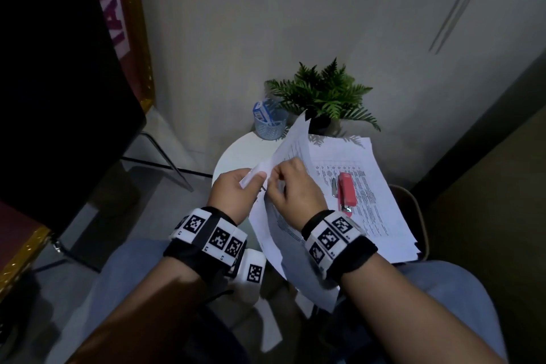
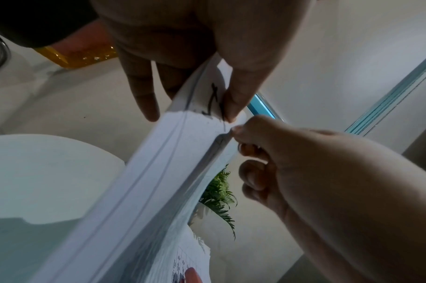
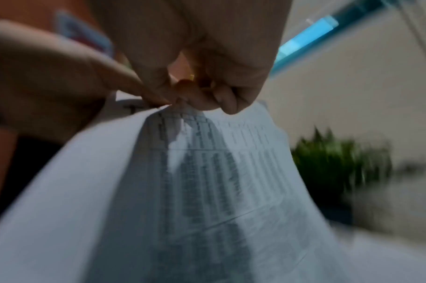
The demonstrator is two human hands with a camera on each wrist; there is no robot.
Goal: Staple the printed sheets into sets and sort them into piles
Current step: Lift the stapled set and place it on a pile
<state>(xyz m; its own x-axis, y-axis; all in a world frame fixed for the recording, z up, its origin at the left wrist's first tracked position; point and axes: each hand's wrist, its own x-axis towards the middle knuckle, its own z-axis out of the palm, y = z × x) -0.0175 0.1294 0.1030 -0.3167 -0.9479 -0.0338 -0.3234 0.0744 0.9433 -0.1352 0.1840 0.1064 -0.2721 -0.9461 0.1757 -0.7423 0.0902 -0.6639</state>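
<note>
Both hands hold a set of printed sheets (image 1: 291, 139) lifted off the small round white table (image 1: 236, 154). My left hand (image 1: 236, 186) pinches the sheets' corner (image 2: 207, 107) between thumb and fingers, beside a black handwritten mark. My right hand (image 1: 291, 183) pinches the same corner (image 3: 180, 107) from the other side, its fingers curled. A pile of printed sheets (image 1: 372, 186) lies on the table to the right. On that pile rests a red stapler (image 1: 346, 191) with a small metal item (image 1: 334, 186) next to it.
A potted fern (image 1: 325, 94) and a clear cup with a blue box (image 1: 270, 118) stand at the table's back edge, against the wall. A dark chair (image 1: 59, 83) stands at the left. My knees are just under the table's front edge.
</note>
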